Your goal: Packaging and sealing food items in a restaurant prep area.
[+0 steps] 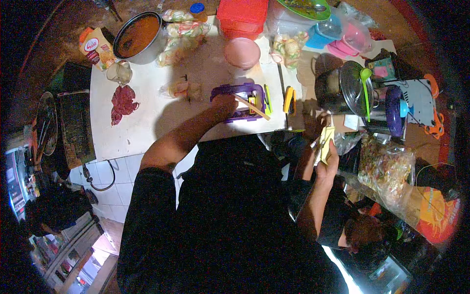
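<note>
My left hand [227, 103] reaches into a purple-rimmed plastic box [217, 89] on the white table. Its fingers are in shadow, so I cannot tell whether they grip anything. A flat wooden stick [254, 107] slants across the box from beside that hand. Inside the box stands a small yellow item [252, 103]. To the right, past the table edge, my right hand [328, 163] holds a bundle of pale yellow paper [326, 141]. A yellow stapler-like tool [289, 100] and a yellow-green cutter-like tool [267, 99] lie between my hands.
A pot of reddish-brown sauce [139, 36], bagged food rolls [187, 29], a red container [242, 16] and a pink lid [242, 53] stand farther back. Metal pots [332, 84] are at right. Another person [367, 239] sits close by my right arm.
</note>
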### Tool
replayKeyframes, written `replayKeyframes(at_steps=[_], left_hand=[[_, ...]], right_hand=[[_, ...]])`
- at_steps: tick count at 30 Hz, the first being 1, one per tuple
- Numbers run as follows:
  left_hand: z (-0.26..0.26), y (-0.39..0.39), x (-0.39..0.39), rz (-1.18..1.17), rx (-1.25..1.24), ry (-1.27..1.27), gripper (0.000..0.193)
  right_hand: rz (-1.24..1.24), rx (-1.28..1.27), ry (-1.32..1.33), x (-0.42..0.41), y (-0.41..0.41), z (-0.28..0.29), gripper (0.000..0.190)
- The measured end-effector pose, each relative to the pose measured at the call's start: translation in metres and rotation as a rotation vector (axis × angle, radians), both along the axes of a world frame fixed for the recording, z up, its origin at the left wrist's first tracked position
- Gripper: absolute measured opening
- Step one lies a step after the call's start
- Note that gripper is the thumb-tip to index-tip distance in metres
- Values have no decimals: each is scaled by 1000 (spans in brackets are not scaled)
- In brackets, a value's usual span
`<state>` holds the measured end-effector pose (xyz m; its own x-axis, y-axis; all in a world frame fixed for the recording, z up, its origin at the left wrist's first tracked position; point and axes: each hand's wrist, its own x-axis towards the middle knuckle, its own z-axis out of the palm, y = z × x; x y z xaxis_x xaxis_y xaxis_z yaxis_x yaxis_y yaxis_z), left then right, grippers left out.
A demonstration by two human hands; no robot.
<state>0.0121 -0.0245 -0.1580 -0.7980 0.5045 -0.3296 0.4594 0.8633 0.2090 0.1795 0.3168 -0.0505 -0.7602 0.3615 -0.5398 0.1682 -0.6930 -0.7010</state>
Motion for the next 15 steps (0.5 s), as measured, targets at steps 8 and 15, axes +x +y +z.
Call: replayKeyframes(at_steps=[8, 15], left_hand=[[-26, -3, -2, -261, -86, 57, 24], [-86, -5, -3, -32, 134, 15, 23]], right_hand=[[-69, 334, 143, -7, -21, 22, 72], [23, -100, 91, 5, 2, 1, 27]])
